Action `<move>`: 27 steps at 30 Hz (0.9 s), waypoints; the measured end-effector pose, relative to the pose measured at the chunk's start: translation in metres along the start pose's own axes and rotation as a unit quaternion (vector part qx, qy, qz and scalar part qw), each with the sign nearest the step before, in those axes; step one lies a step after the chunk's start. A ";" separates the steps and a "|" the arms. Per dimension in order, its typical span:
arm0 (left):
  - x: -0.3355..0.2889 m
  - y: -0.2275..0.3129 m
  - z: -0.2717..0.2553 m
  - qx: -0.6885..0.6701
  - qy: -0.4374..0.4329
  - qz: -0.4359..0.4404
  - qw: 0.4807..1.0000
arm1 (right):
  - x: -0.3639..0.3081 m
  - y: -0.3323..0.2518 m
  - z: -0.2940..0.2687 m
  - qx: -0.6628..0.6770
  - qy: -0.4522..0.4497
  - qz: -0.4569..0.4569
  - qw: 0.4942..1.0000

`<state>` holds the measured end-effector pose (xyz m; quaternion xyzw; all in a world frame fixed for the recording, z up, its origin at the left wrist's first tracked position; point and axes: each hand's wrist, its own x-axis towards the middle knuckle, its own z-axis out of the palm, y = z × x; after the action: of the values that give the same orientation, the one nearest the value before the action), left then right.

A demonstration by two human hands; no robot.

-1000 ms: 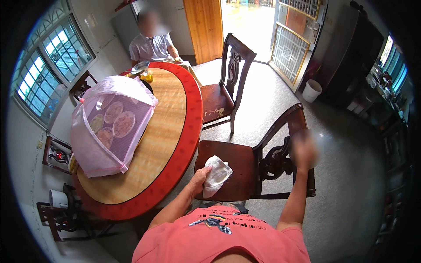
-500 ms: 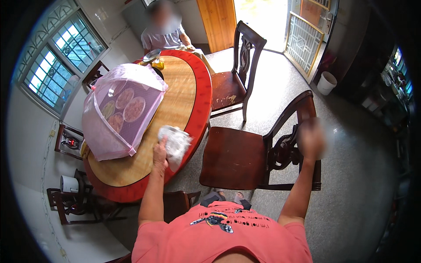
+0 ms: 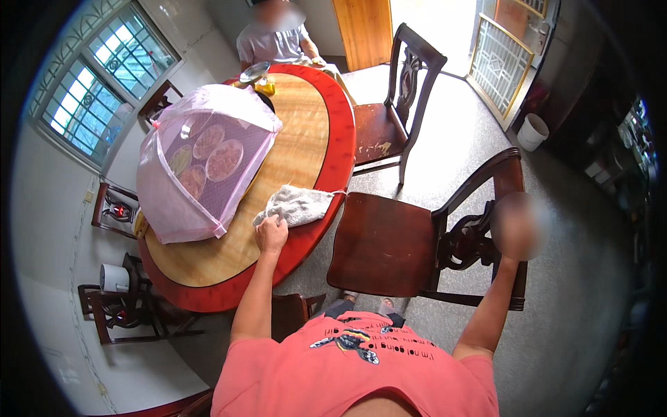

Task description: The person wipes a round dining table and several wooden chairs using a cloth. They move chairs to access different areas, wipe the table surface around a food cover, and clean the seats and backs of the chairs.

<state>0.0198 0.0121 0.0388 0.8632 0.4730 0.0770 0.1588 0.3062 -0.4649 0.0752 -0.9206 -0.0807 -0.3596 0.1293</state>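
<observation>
Pinched in my left hand is one corner of a crumpled whitish cloth. The cloth lies spread over the near right part of the round table, its far tip reaching the red rim. My right hand is at the back of a dark wooden chair; blur covers its fingers, so its grip does not show. Left of the cloth stands a pink mesh food cover, with plates of food visible through it.
Across the table sits a person, beside a metal bowl and a yellow item. Another wooden chair stands at the table's right. A white bucket is near the open door. More chairs line the left wall.
The cloth, bunched up in my left hand before, now lies stretched toward the right on the table. My right hand stays by the chair back. The view has shifted slightly.
</observation>
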 end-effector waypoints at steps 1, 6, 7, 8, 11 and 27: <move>0.004 0.008 -0.007 -0.042 -0.022 -0.060 0.997 | -0.003 0.009 0.006 0.010 -0.009 0.016 1.000; 0.004 0.027 0.001 0.000 -0.016 -0.094 0.995 | 0.013 -0.020 -0.025 -0.064 -0.152 0.100 0.981; 0.006 0.028 0.014 0.003 -0.032 -0.132 0.991 | 0.012 -0.016 -0.023 -0.070 -0.140 0.088 0.984; 0.010 0.029 0.024 -0.003 -0.061 -0.156 0.986 | 0.013 -0.014 -0.022 -0.055 -0.148 0.086 0.984; 0.017 0.040 0.066 0.000 -0.045 -0.204 0.978 | 0.012 -0.005 -0.014 -0.094 -0.144 0.067 0.983; 0.191 0.094 0.051 0.096 -0.167 0.202 0.960 | 0.007 0.025 0.001 -0.196 -0.021 -0.105 0.975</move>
<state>0.2123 0.1156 0.0198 0.9524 0.2612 -0.0836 0.1330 0.3185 -0.4883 0.0748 -0.9219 -0.1072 -0.3604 -0.0938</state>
